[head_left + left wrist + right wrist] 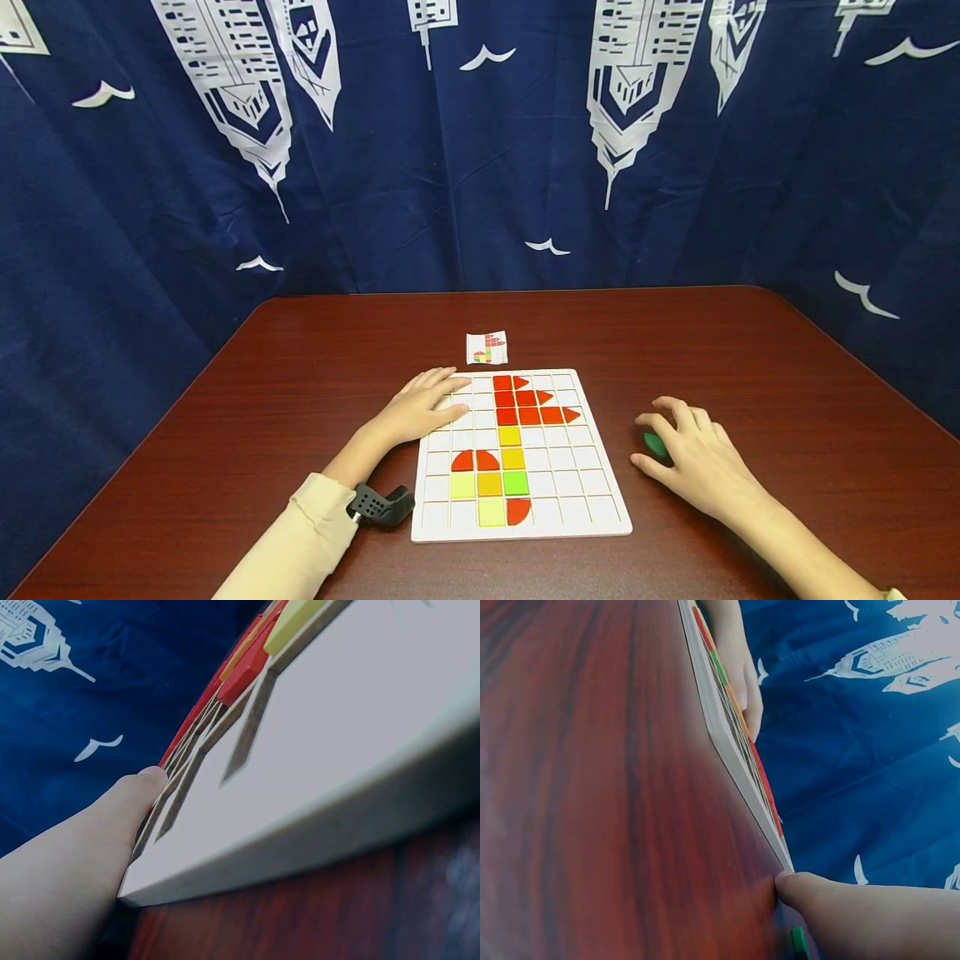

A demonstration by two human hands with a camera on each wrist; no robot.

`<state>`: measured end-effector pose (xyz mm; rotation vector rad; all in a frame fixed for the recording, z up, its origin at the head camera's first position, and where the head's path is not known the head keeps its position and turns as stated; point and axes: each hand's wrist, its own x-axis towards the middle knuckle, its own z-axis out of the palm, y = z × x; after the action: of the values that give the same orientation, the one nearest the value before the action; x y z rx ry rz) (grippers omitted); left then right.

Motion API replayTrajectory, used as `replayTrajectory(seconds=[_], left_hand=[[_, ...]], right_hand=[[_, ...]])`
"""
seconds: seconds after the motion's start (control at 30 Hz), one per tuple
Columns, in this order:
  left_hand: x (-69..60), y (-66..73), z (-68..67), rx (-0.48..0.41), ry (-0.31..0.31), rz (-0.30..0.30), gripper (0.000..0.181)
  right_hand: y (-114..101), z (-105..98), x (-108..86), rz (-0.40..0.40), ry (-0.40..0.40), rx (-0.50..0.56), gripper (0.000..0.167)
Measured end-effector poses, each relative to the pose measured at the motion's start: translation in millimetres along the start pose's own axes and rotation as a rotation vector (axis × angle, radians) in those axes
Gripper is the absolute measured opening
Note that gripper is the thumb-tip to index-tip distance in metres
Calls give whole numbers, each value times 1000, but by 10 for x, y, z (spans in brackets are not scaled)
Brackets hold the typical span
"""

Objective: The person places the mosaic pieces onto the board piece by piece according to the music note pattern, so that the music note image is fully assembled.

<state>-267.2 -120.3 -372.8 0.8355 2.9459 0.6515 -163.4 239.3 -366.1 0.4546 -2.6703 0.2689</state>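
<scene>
A white grid board [570, 483] lies flat on the table with coloured tiles set in its cells. Red squares [505, 398] and red triangles form rows at the far end, with yellow, orange and light green squares [515, 482] below them. Red quarter-circle tiles [487, 460] sit nearer the front. My left hand [420, 408] rests on the board's far left edge, fingers extended; its thumb [135, 795] lies along the rim. Right of the board, my right hand [701, 458] hovers around a dark green piece [655, 446], thumb and fingers spread apart. Part of that piece is hidden.
A small printed card [487, 348] showing a coloured tile pattern lies just beyond the board. The brown table [337, 350] ends at a dark blue curtain [480, 167] with white drawings. A black wrist device [382, 504] sits on the left forearm beside the board.
</scene>
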Motion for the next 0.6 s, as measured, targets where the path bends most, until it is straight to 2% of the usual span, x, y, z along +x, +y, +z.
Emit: replayTrajectory(seconds=[0.1,0.17,0.33,0.6], left_hand=[[1,8,0,1,-4,-3,51],[-1,9,0,-4,-10,-4,51],[1,6,-4,-8,-11,0,52],[-1,-9,-3,-4,-5,-1,52]], right_hand=[[16,-36,-24,61,-111,19,39],[23,-49,-25,71,-148,69,34],[43,-73,-23,49,-158,152,15],[28,-111,-26,94,-207,195,11]])
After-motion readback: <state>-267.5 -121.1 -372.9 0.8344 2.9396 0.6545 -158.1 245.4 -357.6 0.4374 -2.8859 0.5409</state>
